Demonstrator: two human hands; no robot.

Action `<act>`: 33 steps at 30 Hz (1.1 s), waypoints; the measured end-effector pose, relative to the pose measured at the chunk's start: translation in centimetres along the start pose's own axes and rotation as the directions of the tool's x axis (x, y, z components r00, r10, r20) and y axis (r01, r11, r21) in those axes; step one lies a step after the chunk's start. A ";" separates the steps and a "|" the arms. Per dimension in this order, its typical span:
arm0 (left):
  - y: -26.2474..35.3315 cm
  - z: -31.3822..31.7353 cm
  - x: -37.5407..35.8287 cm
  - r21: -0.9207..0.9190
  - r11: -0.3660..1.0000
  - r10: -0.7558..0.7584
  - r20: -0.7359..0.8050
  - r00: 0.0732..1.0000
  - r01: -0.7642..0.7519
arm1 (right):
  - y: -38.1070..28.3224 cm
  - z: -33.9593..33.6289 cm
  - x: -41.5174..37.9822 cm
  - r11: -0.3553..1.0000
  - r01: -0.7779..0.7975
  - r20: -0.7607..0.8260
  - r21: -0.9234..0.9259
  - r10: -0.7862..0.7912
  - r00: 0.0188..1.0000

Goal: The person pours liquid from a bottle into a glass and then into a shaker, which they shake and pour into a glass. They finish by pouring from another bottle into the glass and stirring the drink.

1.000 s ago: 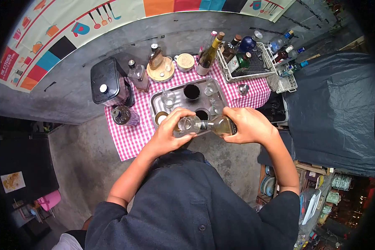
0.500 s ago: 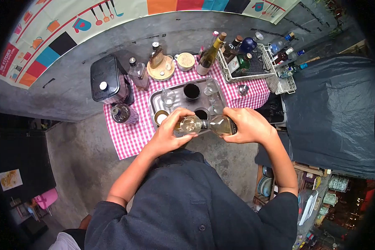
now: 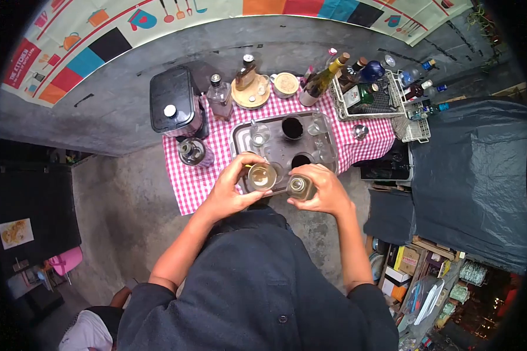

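My left hand is closed around a small glass with pale yellowish liquid in it. Just to the right, my right hand grips a small square glass bottle, which stands upright with its uncapped mouth towards me. Glass and bottle are apart, both over the near edge of a metal tray. On the tray are a cup of dark contents, a second dark-filled cup partly behind my right hand, and a clear glass mug. More clear glasses line its right side.
A black-lidded dispenser and a dark bottle stand on the left of the checked cloth. Behind the tray are a round wooden board, a mug and a wine bottle. A white basket holds bottles. Someone sits lower left.
The bottle in my right hand has gone from tilted against the glass's rim to upright, and has moved away from it. The glass in my left hand is now more level.
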State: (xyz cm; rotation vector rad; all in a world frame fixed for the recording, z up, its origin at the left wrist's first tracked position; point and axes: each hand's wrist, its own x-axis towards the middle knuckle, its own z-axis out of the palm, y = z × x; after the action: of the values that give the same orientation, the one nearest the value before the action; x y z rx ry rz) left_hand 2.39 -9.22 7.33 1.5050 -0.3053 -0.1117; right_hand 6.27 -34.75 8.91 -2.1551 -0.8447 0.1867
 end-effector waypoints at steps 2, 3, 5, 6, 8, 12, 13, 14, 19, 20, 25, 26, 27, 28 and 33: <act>-0.4 -1.6 -1.1 0.030 1.000 -0.004 -0.036 0.999 0.005 | -0.4 2.4 1.1 0.998 -0.012 0.027 -0.057 0.014 1.000; -0.6 -2.5 -1.8 0.035 0.999 -0.031 -0.081 0.996 0.034 | 0.0 4.3 1.4 0.999 -0.045 0.017 0.028 0.044 0.999; -0.7 -4.3 -3.1 0.076 0.995 -0.059 -0.153 0.986 0.071 | 0.4 7.9 2.1 0.995 -0.082 0.021 0.060 0.081 0.996; -0.6 -5.1 -3.9 0.067 0.992 -0.096 -0.192 0.977 0.110 | 0.5 9.6 2.6 0.993 -0.088 0.021 0.075 0.087 0.996; -1.4 -7.1 -5.4 0.050 0.989 -0.124 -0.246 0.961 0.141 | 1.0 12.9 3.4 0.989 -0.088 0.037 0.121 0.084 0.996; -1.8 -10.3 -7.6 -0.016 0.981 -0.185 -0.337 0.923 0.191 | 2.8 19.4 5.0 0.970 -0.109 0.097 0.216 0.090 0.991; -1.8 -10.9 -7.9 0.004 0.983 -0.171 -0.339 0.925 0.184 | 3.2 20.9 5.4 0.967 -0.123 0.093 0.223 0.105 0.990; -1.8 -11.4 -8.3 0.007 0.982 -0.175 -0.343 0.923 0.189 | 3.6 22.3 5.8 0.966 -0.122 0.096 0.229 0.102 0.990; -2.2 -13.2 -9.1 0.000 0.977 -0.199 -0.337 0.920 0.212 | 5.6 27.6 7.7 0.924 -0.247 0.000 0.293 0.258 0.966; -2.3 -13.5 -9.2 0.000 0.975 -0.209 -0.327 0.922 0.221 | 6.0 28.4 7.9 0.907 -0.273 -0.020 0.321 0.294 0.956; -2.4 -15.0 -9.2 0.034 0.979 -0.186 -0.268 0.945 0.202 | 6.3 29.5 8.3 0.907 -0.284 -0.021 0.312 0.306 0.952; -2.6 -15.2 -9.2 0.040 0.979 -0.182 -0.262 0.948 0.199 | 6.4 29.6 8.4 0.906 -0.289 -0.027 0.309 0.312 0.950; -2.6 -15.3 -9.1 0.046 0.979 -0.179 -0.255 0.950 0.197 | 6.3 29.4 8.5 0.903 -0.325 0.011 0.281 0.336 0.942; -2.5 -15.2 -9.0 0.042 0.980 -0.179 -0.246 0.953 0.195 | 6.1 29.2 8.5 0.898 -0.359 0.049 0.253 0.359 0.932; -2.3 -14.5 -8.4 0.005 0.986 -0.163 -0.204 0.965 0.168 | 4.3 26.3 8.6 0.870 -0.479 0.187 0.116 0.454 0.871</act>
State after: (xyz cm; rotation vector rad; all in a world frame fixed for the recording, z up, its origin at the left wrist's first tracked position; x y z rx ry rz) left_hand -1.48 6.81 3.40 1.5484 -0.0162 -0.0863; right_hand 4.71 -14.79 -10.69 -2.1770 -0.3537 0.6541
